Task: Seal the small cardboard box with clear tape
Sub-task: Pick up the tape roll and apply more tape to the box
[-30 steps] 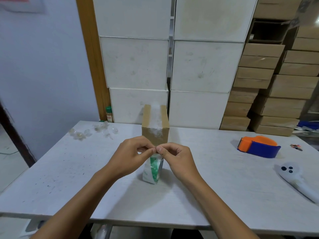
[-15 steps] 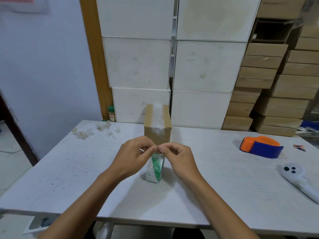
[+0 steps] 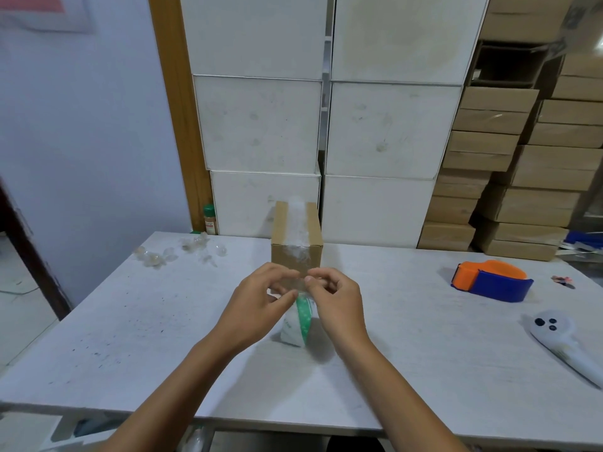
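Observation:
The small cardboard box [image 3: 295, 236] stands mid-table with a wrinkled strip of clear tape along its top and down its near face. Just in front of it, my left hand [image 3: 261, 298] and my right hand [image 3: 336, 300] meet, fingertips pinching a piece of clear tape [image 3: 293, 283] stretched between them. Below my hands, a clear tape roll [image 3: 298, 324] with a green-and-white core stands on edge on the table, partly hidden by my fingers.
An orange and blue tape dispenser [image 3: 492, 283] lies to the right, a white handheld controller [image 3: 561, 340] nearer the right edge. Crumpled tape scraps [image 3: 176, 251] litter the far left of the white table [image 3: 130, 337]. Stacked white and brown boxes stand behind.
My fingertips have parted slightly and the tape now spreads between them. The camera view shifted a little; the box and roll stay put.

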The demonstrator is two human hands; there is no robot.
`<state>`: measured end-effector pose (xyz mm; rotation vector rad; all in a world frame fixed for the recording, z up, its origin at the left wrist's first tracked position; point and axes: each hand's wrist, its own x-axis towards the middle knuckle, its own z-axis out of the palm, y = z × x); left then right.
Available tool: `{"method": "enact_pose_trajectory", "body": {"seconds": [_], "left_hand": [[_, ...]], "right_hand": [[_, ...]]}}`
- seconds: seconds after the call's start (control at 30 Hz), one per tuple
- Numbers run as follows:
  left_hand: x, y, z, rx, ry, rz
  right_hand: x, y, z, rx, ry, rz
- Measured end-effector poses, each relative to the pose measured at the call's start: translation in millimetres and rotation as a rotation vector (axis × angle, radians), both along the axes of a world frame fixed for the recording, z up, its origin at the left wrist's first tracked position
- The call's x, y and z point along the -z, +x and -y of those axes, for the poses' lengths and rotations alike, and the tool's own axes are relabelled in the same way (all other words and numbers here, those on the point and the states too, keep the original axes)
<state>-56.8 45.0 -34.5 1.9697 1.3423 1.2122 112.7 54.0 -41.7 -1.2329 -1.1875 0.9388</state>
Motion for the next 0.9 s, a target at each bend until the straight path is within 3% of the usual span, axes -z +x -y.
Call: {"method": "enact_pose_trajectory", "body": {"seconds": [0.17,0.4,0.57,0.7,0.83,0.9], "left_hand": [[6.1,-0.9,3.3,-0.023,-0.039,-0.006],[16.0,-6.4,2.7,-0.072,-0.076,-0.017],[17.7,-8.1,0.9,-0.126,-0.079,0.001],[21.9,-7.3,-1.4,-0.173,-0.202,0.086],[33.2,-10.1,2.3,-0.172,-0.294,0.057],[38.5,-11.7,6.2,-0.176,-0.308,-0.05]], "right_hand": [[2.3,3.9,-3.5,0.035,-0.091,0.015],[12.1,3.0,-6.0,-0.1,-0.352,0.005],[10.3,4.2,-6.6,-0.13,-0.378,-0.037],[5.2,11.7,-7.0,-0.125,-0.312,0.085],[9.7,17.1,-2.5,-0.112,-0.204,0.223],[15.2,16.1,-0.4,-0.129,-0.198,0.264]]}}
